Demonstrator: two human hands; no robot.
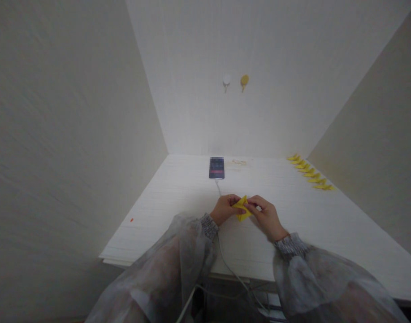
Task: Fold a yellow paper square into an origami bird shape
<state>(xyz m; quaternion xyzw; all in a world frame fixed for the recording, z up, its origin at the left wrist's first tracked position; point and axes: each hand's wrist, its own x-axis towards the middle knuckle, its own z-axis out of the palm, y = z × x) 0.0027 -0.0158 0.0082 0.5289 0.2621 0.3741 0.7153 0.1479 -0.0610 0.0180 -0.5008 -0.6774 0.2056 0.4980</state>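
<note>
Between my two hands is a small piece of folded yellow paper (243, 214), held just above the white table. My left hand (224, 210) pinches its left side, thumb in front and fingers behind. On the upper right, the thumb and fingertips of my right hand (266, 217) press together on the same paper. Some of the folds are covered by my fingers. Along the table's right edge stands a row of several folded yellow paper pieces (311, 174), alike in colour and pointed in shape.
A phone-like device with a blurred screen (217, 168) lies at the back of the white table (178, 188). Its pale cable (225, 260) runs under my left wrist and over the front edge. White (227, 80) and yellow hooks (244, 80) are on the back wall. Panels enclose both sides.
</note>
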